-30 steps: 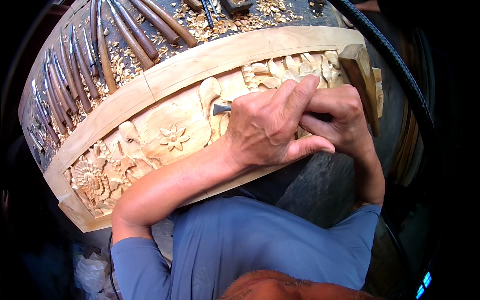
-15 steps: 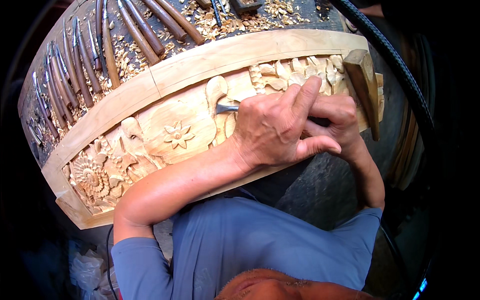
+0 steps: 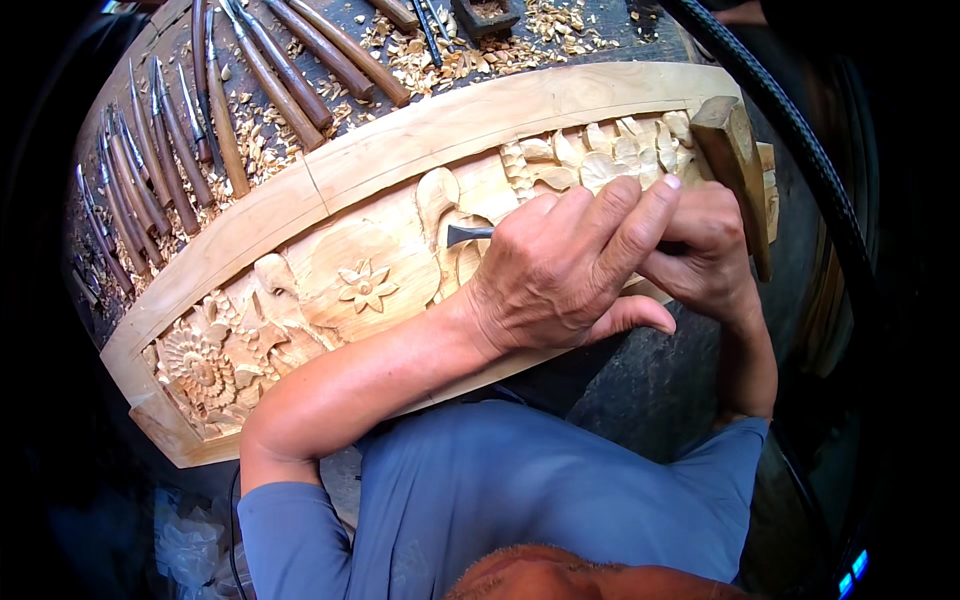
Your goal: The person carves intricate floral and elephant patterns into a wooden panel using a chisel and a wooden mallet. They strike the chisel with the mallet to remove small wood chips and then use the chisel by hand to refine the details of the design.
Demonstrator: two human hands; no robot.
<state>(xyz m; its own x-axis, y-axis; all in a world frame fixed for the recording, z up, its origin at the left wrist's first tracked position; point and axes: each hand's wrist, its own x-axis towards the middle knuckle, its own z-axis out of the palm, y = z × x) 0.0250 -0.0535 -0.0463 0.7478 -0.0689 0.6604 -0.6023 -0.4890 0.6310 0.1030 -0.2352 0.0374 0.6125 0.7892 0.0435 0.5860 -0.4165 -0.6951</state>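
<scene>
A wood-carving chisel (image 3: 466, 234), its dark steel blade flaring to a wide tip, points left over a pale carved panel (image 3: 400, 120). Its tip rests by a raised curling stem in the relief. My left hand (image 3: 560, 265) lies over the tool's shaft, its fingers closed about it and its thumb sticking out. Behind it, my right hand (image 3: 705, 245) is closed in a fist round the handle end, which the hands mostly hide. A carved flower (image 3: 366, 286) sits left of the blade, and leafy relief (image 3: 600, 155) lies beyond my hands.
Several wooden-handled chisels (image 3: 300, 85) lie in a row on the dark bench among wood shavings (image 3: 470, 65). A wooden block (image 3: 735, 170) sits across the panel's right end. A thick black cable (image 3: 800, 135) hangs at the right. A clear plastic bag (image 3: 190, 545) lies lower left.
The chisel tip has shifted slightly right and down in the picture, with both hands. My left fingers have moved closer to my right hand. The panel and bench appear shifted slightly too.
</scene>
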